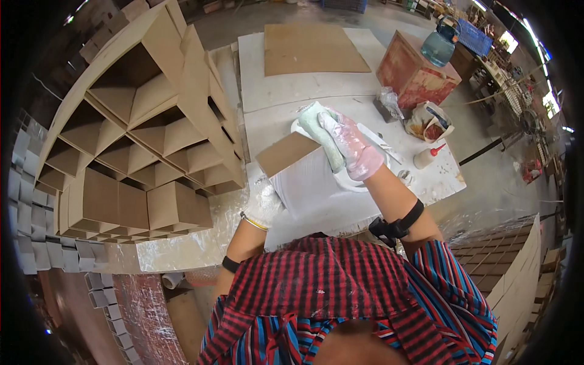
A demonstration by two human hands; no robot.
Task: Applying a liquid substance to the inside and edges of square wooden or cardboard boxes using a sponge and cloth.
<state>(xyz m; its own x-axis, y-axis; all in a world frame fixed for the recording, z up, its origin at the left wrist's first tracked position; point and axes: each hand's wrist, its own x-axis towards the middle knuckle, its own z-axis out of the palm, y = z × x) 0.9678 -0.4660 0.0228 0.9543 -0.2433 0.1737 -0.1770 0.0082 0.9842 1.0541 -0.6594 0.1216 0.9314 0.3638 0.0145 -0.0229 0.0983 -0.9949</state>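
Observation:
My right hand [351, 145], in a pink-and-white stained glove, is closed round a long pale green pad [314, 126], perhaps a sponge or a fuzzy roller. Beneath it lies a white tray or dish [359, 182], mostly covered by the hand. To the left is a cardboard box [289, 153] with a brown face on top and a white side turned toward me. My left hand [265, 204], in a whitish glove, grips its lower left edge; some fingers are hidden behind it. The pad is close to the box's right edge.
Stacked open brown boxes [164, 115] rise on the left. On the white-smeared table [286, 97] lies a brown sheet [316, 50]. At right stand a red-capped bottle [426, 158], a stained tub [429, 118] and a reddish crate [413, 70] with a blue water jug [440, 44].

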